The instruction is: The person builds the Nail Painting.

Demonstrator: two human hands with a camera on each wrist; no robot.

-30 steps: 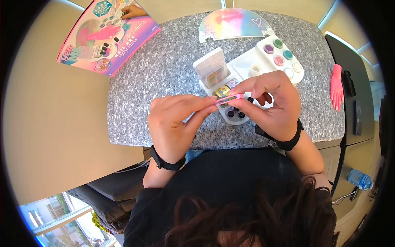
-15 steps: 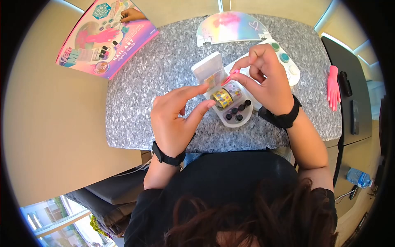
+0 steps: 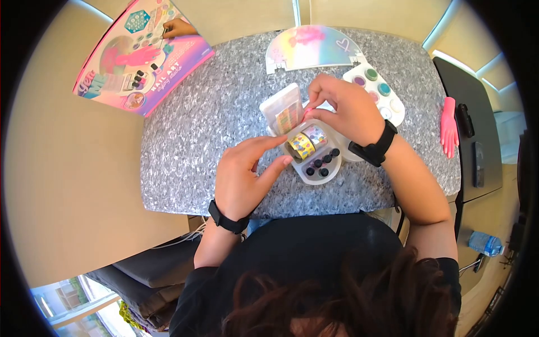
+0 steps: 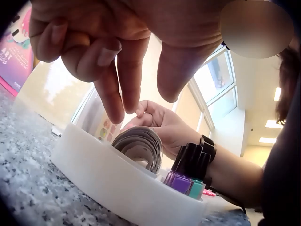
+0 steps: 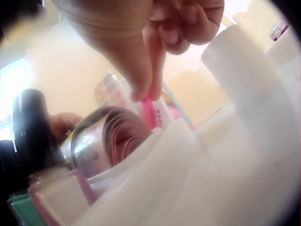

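My right hand (image 3: 353,112) pinches a narrow pink piece (image 5: 149,112) between thumb and forefinger, just behind the foil rolls. It is lowered beside the upright holder (image 3: 274,108) with its printed sheets; its lower end is hidden in the right wrist view. My left hand (image 3: 244,174) has thumb and forefinger spread apart, holding nothing, at the left side of the white organizer (image 4: 113,174). A yellow patterned roll (image 3: 301,147) and a silvery roll (image 3: 318,136) sit in one compartment. Several black-capped polish bottles (image 3: 319,163) stand in the front one.
A white palette (image 3: 394,119) with several coloured pots is at the back right. Behind it stands a rainbow half-round panel (image 3: 306,48). The nail art box (image 3: 146,62) is at the back left. A pink model hand (image 3: 448,129) lies near the right edge.
Both hands held the pink piece together a second ago. The left then let go and now rests at the organizer's left side; the right has carried the piece behind the rolls and lowered it.
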